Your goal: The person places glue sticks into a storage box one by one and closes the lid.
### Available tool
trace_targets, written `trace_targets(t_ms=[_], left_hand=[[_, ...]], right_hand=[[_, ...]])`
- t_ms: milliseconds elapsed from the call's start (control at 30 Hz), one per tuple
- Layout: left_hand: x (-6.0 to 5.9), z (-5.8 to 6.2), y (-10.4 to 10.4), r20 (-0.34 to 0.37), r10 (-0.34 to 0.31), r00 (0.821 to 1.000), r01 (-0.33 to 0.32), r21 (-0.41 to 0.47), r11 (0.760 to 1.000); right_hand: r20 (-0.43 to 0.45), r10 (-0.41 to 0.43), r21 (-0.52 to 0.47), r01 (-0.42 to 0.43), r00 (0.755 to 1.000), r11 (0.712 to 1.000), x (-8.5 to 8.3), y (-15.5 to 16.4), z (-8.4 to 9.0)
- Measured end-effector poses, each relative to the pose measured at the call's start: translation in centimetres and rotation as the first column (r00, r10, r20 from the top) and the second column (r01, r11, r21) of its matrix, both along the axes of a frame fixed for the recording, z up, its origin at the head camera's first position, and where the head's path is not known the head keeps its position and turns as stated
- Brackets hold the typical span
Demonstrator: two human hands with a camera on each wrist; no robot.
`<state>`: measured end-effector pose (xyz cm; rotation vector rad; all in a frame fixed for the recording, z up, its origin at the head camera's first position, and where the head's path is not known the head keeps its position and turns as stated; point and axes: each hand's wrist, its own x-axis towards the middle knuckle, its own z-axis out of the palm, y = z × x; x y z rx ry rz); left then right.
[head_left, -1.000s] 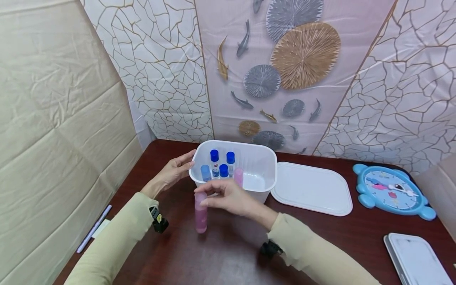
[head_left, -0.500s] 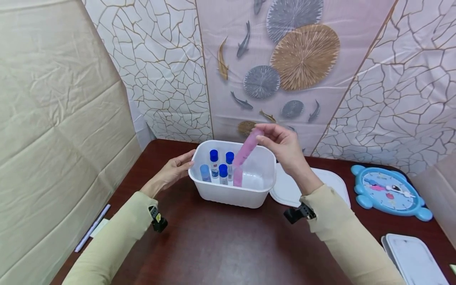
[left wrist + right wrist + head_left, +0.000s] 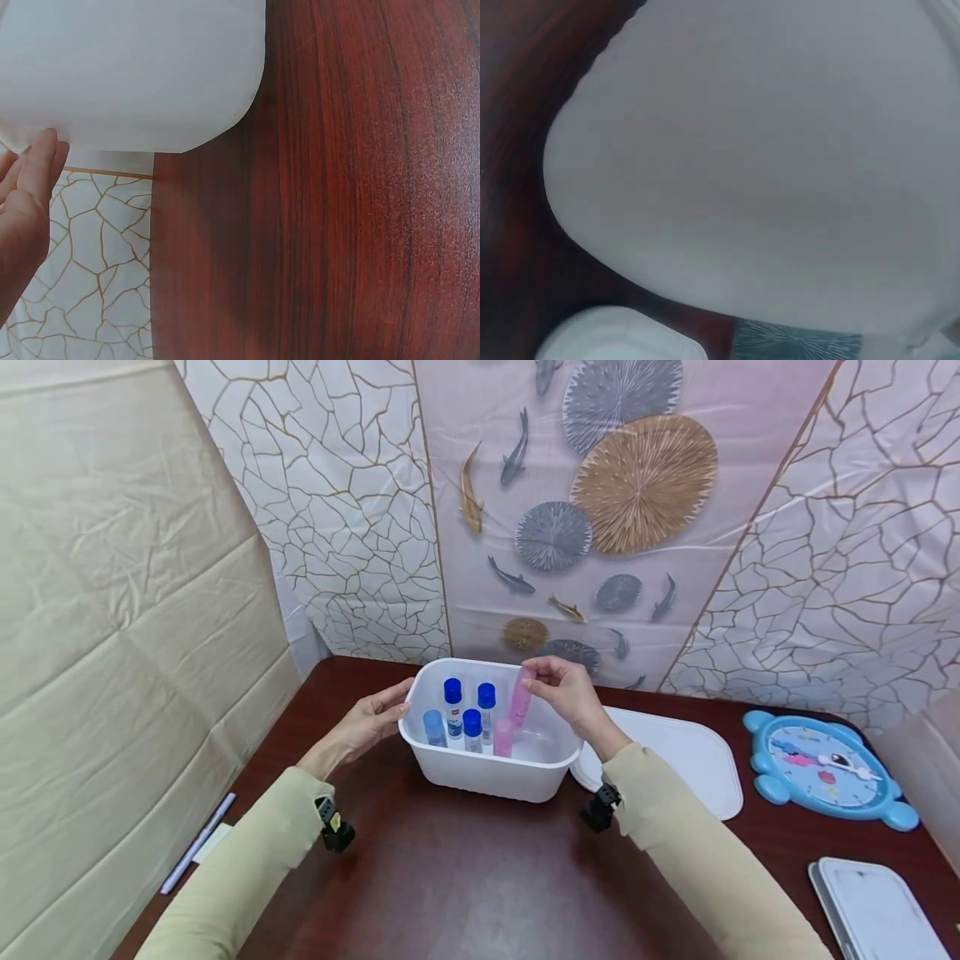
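A white plastic bin [image 3: 486, 776] stands on the dark wooden table. Inside it are several blue-capped glue sticks [image 3: 452, 707] and one pink stick [image 3: 503, 737], all upright. My right hand [image 3: 561, 688] pinches a second pink stick [image 3: 521, 697] by its top and holds it inside the bin, beside the first pink one. My left hand [image 3: 372, 718] rests with straight fingers against the bin's left wall [image 3: 135, 75]. The right wrist view shows only the bin's outer wall [image 3: 765, 172], blurred.
The bin's white lid [image 3: 675, 760] lies flat to its right. A blue toy clock [image 3: 828, 767] sits at the far right and a white tray [image 3: 873, 906] at the near right corner. A pen and paper [image 3: 197, 842] lie at the table's left edge.
My right hand lifted the pink stick off the table in front of the bin, carried it up over the bin, and has lowered it inside. The left hand stayed on the bin.
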<state>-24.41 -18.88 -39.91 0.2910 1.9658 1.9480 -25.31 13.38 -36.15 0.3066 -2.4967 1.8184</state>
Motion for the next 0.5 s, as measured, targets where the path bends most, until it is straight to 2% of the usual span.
trace_targets(t_ms=[300, 500], left_hand=[[-0.1, 0.0, 0.0, 0.004, 0.003, 1.0, -0.003, -0.009, 1.0], [-0.1, -0.1, 0.0, 0.007, 0.004, 1.0, -0.004, -0.004, 1.0]], right_hand=[[0.051, 0.023, 0.132, -0.03, 0.998, 0.991, -0.3, -0.9, -0.8], [0.061, 0.053, 0.17, -0.063, 0.997, 0.983, -0.4, -1.2, -1.2]])
